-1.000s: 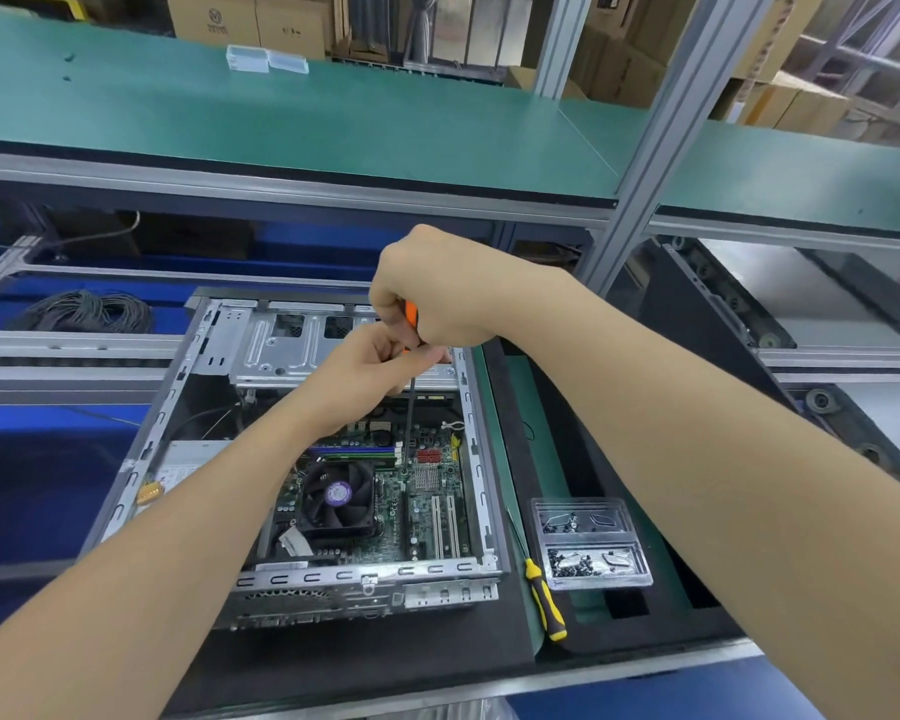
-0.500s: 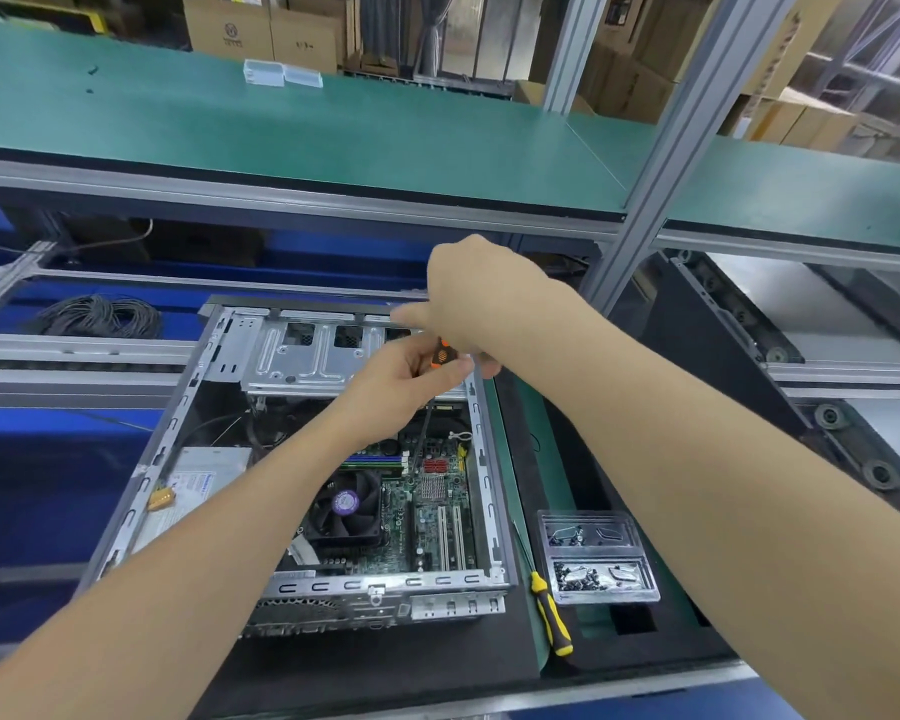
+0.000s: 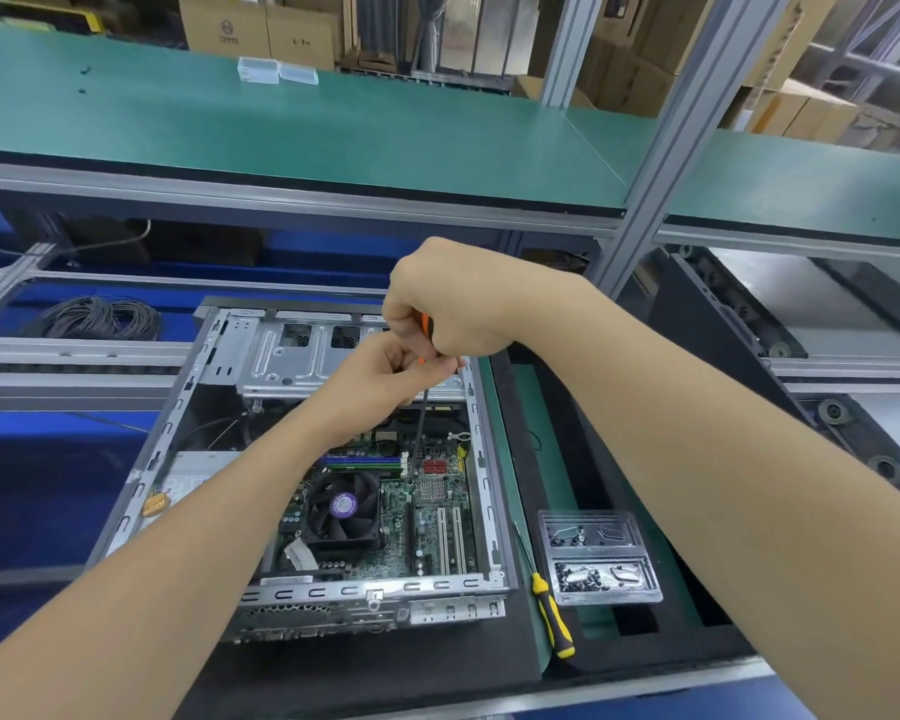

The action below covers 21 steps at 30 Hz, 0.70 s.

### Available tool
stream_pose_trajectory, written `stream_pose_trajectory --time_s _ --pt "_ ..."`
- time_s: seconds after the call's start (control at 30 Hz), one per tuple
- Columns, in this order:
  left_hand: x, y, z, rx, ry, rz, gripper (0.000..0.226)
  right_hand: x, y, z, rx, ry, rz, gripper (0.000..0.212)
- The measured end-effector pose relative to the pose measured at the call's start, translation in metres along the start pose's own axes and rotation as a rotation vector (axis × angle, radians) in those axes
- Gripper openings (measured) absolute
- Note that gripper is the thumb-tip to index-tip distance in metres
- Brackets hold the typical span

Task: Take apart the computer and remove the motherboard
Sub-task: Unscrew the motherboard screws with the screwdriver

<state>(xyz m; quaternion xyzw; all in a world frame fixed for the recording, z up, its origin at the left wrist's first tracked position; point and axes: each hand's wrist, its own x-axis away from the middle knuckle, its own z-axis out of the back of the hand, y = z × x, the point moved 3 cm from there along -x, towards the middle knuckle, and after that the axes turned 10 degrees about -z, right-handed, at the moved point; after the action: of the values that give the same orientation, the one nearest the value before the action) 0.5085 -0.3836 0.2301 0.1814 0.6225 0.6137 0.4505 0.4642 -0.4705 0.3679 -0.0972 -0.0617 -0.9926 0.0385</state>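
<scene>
**Steel case (image 3: 333, 592), board not yet out**

It lay on the surface (image 3: 385, 678), motherboard (image 3: 437, 532) inside. My right hand (image 3: 453, 304) gripped the orange screwdriver (image 3: 419, 433), and my left hand (image 3: 380, 376) pinched its shaft. The tip had just dropped back onto the board, probably onto another screw.

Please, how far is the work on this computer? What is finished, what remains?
Done: the case is open, and loose screws lie in the tray. In hand: the right hand grips the orange screwdriver, the left hand steadies it, tip down at the motherboard. Left: the motherboard, with its fan, sits in the case, not yet lifted out.
</scene>
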Motion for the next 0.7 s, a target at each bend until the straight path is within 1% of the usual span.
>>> stream_pose_trajectory --time_s 0.13,0.2,0.23,0.27,0.3,0.33,0.37,0.4,0.43,0.47,0.5,0.57,0.63,0.7 --pt "-0.001 -0.002 -0.002 0.013 0.009 0.021 0.056 0.000 0.001 -0.001 -0.040 0.015 -0.008 0.024" --pt "-0.001 -0.007 -0.003 0.034 0.024 0.042 0.051 0.003 0.001 0.001 -0.034 -0.022 -0.002 0.021" --pt "-0.001 -0.007 -0.003 0.037 0.026 0.037 0.045 0.004 0.002 0.002 -0.043 -0.034 -0.013 0.016" --pt "-0.002 -0.007 -0.003 0.026 0.024 0.017 0.037 0.005 0.003 0.003 -0.047 -0.016 -0.024 0.005" --pt "-0.003 -0.006 -0.005 0.011 0.023 -0.008 0.029 0.004 0.006 0.003 -0.040 0.037 -0.093 0.019" --pt "-0.004 -0.006 -0.006 0.007 0.028 -0.029 0.020 0.005 0.009 0.003 -0.003 0.116 -0.200 0.040" --pt "-0.004 -0.005 -0.007 0.025 0.038 -0.032 0.009 0.004 0.011 0.003 0.038 0.191 -0.351 0.059" --pt "-0.004 -0.005 -0.008 0.040 0.048 -0.029 0.008 0.004 0.010 0.003 0.062 0.225 -0.466 0.069" --pt "-0.005 -0.007 -0.008 0.046 0.051 -0.024 0.014 0.003 0.008 -0.001 0.024 0.207 -0.540 0.072" --pt "-0.005 -0.008 -0.009 0.036 0.043 -0.022 0.017 0.001 0.008 -0.006 -0.052 0.167 -0.574 0.068" --pt "-0.005 -0.009 -0.010 0.019 0.035 -0.025 0.018 -0.001 0.008 -0.008 -0.131 0.138 -0.563 0.062" --pt "-0.006 -0.009 -0.008 -0.018 0.041 -0.021 0.017 -0.003 0.007 -0.007 -0.166 0.113 -0.495 0.052" --pt "-0.006 -0.008 -0.005 -0.048 0.052 -0.020 0.018 -0.003 0.006 -0.005 -0.108 0.104 -0.385 0.043" --pt "-0.005 -0.007 -0.002 -0.047 0.051 -0.019 0.021 -0.002 0.005 -0.002 -0.028 0.079 -0.267 0.027"
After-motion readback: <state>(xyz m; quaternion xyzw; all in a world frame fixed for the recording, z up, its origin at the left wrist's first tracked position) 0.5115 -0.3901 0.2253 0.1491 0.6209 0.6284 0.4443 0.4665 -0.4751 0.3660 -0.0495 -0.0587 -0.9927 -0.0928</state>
